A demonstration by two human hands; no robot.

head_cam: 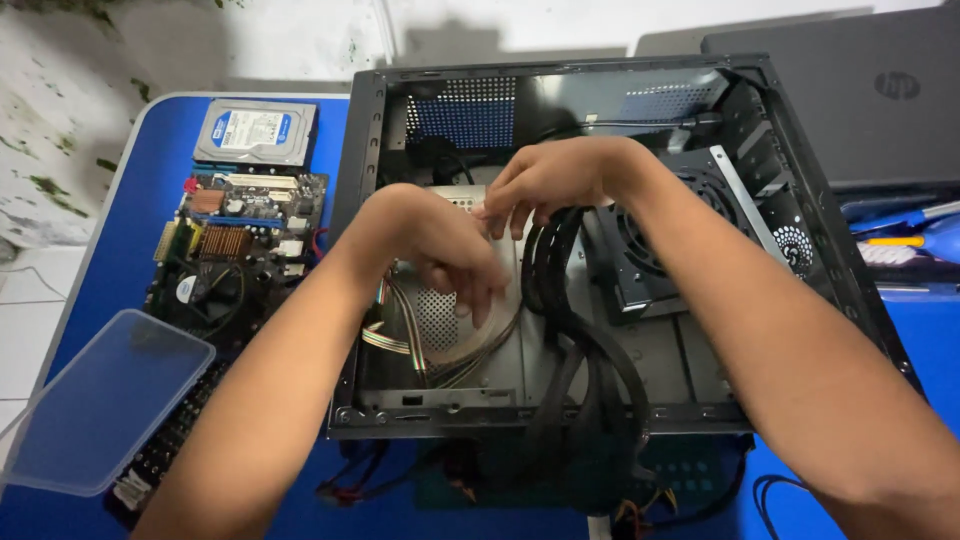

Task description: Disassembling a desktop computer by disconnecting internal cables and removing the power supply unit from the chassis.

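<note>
An open black computer case [372, 160] lies on its side on a blue table. Both my hands reach into it. My left hand [435, 245] hovers over the metal floor plate, fingers curled down toward a thin multicoloured wire bundle [400, 325]. My right hand [545, 180] is just behind it, fingers bent, touching the top of a thick bundle of black cables [560, 300] that loops out over the case's front edge. Whether either hand actually grips a wire is hidden by the fingers.
A power supply with a round fan grille [650, 250] sits inside the case on the right. Left of the case lie a motherboard [240, 240], a hard drive [255, 130] and a clear plastic lid [100, 400]. A closed laptop [850, 100] and screwdrivers [905, 225] are at the right.
</note>
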